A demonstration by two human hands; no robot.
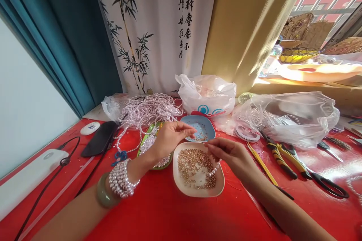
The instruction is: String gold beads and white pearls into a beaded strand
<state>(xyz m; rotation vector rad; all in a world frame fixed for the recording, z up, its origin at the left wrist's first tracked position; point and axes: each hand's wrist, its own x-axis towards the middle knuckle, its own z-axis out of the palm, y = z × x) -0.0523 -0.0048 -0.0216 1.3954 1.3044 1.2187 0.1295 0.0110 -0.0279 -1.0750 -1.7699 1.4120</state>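
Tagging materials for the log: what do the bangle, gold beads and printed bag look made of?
Bangle: polished grey-green, soft sheen; probably jade or similar stone, though glass or resin is possible.
Gold beads: shiny metallic finish with bright glints; metal or coated plastic, can't tell.
Printed bag: thin, crinkled, whitish, semi-see-through; almost certainly plastic film.

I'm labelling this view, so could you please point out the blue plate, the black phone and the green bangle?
Blue plate [212, 133]: head view, right rim.
Black phone [97, 141]: head view, middle of its face.
Green bangle [102, 192]: head view, outer band.
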